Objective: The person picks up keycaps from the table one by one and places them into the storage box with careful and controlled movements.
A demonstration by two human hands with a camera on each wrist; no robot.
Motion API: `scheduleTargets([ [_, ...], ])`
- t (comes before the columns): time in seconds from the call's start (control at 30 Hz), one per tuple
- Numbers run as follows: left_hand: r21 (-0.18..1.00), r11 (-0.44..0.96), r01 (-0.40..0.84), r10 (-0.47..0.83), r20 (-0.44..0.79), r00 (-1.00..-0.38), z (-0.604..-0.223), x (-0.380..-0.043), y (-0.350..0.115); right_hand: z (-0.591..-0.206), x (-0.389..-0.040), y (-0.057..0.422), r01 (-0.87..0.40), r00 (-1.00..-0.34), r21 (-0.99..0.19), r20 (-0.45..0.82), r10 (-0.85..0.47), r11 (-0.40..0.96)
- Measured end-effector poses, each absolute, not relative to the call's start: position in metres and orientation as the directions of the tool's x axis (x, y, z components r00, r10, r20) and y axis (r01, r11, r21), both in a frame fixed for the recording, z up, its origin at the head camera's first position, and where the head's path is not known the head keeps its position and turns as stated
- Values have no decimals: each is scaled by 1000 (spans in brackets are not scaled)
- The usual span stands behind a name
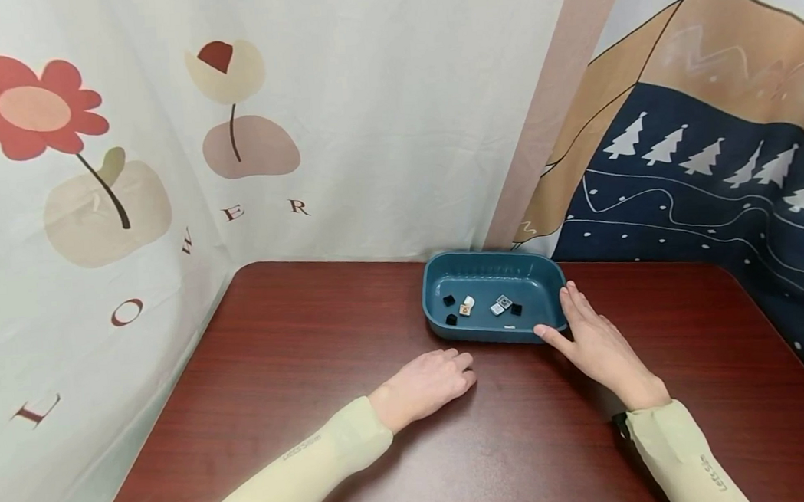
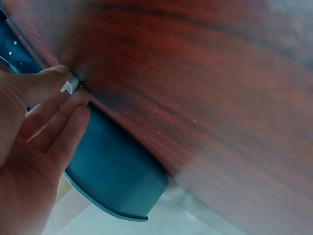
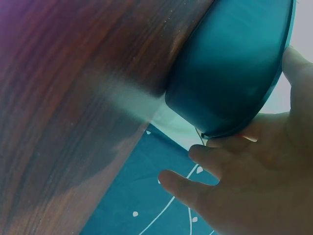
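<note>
A teal rectangular basin (image 1: 497, 339) lies near the back edge of the table. Inside are several small black, white and tan block-like pieces, among them a black piece (image 1: 517, 310) and a tan piece (image 1: 464, 310). My left hand (image 1: 427, 384) is above the table in front of the basin. Between its thumb and fingertips it pinches a small whitish-grey piece (image 2: 70, 84), mostly covered by the fingers. At the basin's right end is my right hand (image 1: 601, 346), its fingers extended along the outer side and its thumb (image 3: 295, 63) touching the rim.
The dark red wooden table (image 1: 296, 334) meets a white printed curtain (image 1: 380, 114) at the back and left. A navy and tan printed cloth (image 1: 702, 186) hangs at the right. A dark band (image 1: 622, 426) shows at my right wrist.
</note>
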State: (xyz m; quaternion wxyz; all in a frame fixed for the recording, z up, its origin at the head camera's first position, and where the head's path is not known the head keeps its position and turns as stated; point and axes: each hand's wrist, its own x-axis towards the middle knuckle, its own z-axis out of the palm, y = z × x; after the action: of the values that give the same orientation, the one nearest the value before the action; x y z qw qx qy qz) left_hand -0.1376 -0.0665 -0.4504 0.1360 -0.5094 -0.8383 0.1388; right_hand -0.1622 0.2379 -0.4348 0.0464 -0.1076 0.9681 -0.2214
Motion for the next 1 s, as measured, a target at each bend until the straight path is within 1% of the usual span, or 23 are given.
scheduleTargets([
  [0.2, -397, 428, 812, 899, 95, -428, -450, -136, -67, -435, -162, 239, -185, -972, -443, -48, -229, 877],
  [0.37, -431, 405, 806, 911, 110, -399, -449, -134, -68, -436, -163, 239, -188, -972, -439, -45, -231, 878],
  [0.7, -440, 398, 805, 917, 167, -362, -438, -133, -71, -434, -162, 237, -184, -972, -440, -51, -229, 879],
  [0.87, -448, 412, 793, 911, 213, -353, -428, -135, -69, -434, -163, 237, -179, -973, -442, -56, -226, 879],
  [1.0, -440, 429, 789, 903, 239, -357, -419, -138, -66, -435, -163, 237, -174, -973, -441, -57, -222, 880],
])
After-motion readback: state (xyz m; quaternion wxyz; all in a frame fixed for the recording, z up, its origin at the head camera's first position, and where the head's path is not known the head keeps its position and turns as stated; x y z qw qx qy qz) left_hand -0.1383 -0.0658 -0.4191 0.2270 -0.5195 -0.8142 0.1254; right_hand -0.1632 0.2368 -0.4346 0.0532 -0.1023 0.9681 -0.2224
